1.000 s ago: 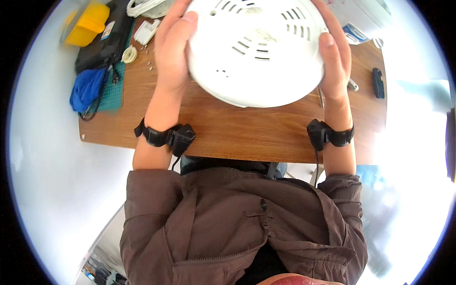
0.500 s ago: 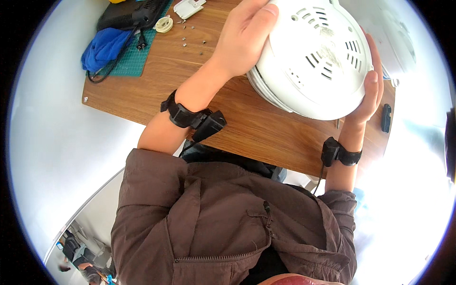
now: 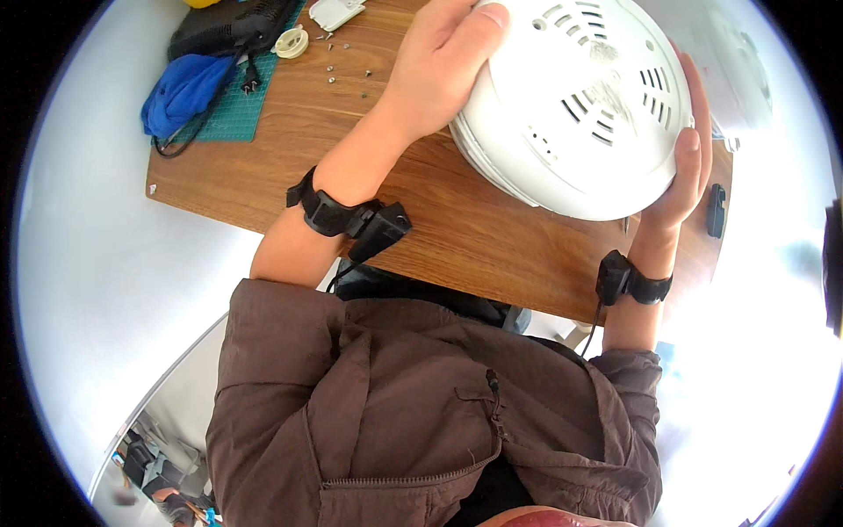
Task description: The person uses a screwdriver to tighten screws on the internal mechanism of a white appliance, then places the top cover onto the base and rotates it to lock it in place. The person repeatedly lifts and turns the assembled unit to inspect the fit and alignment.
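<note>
Hands (image 3: pixel 439 77) (image 3: pixel 681 183) half-curled around white casing (image 3: pixel 575 123)

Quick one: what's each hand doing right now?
Left hand: closed on the edge of the white round vented housing, holding it.
Right hand: holding the same housing by its opposite edge.

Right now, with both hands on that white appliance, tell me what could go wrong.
The white appliance looks smooth and rounded, so it might slip from the left hand and right hand holding its opposite sides. Small metal bits lie loose on the table; a careless sweep could scatter them.
</note>
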A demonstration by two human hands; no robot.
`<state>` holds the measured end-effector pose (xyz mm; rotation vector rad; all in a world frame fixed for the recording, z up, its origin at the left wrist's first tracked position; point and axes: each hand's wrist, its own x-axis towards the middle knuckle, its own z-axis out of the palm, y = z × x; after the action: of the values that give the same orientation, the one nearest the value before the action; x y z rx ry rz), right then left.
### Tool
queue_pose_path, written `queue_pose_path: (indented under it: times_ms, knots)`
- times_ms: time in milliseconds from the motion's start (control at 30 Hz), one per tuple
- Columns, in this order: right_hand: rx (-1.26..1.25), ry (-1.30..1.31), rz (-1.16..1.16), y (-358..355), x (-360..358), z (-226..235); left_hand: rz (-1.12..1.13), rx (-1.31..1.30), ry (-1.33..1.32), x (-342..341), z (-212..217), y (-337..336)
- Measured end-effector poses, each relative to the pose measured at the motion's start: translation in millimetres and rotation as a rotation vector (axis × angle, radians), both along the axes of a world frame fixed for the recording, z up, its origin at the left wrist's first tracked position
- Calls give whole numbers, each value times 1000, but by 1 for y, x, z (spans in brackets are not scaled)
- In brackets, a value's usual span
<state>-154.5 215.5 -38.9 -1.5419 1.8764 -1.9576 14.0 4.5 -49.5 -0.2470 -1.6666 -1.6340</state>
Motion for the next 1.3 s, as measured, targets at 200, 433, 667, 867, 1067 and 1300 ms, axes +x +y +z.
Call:
queue_pose_path:
  times_ms: [200,433,667,867,1067,1300]
  knots:
    - [-33,2,10,-7,18,14,-105,206,9,0,4,9]
    - [-60,-22,-14,-15,32,25,-3,70,9,-3,3,6]
    - [-48,-77,66,-1,1,-4,-30,109,11,-7,3,6]
    - [-46,-90,24,-2,4,-4,-12,94,31,-5,4,9]
    - [-31,-124,33,-1,4,-5,0,21,-4,-1,9,9]
    - [-61,-162,72,0,0,-10,29,54,-6,-5,1,7]
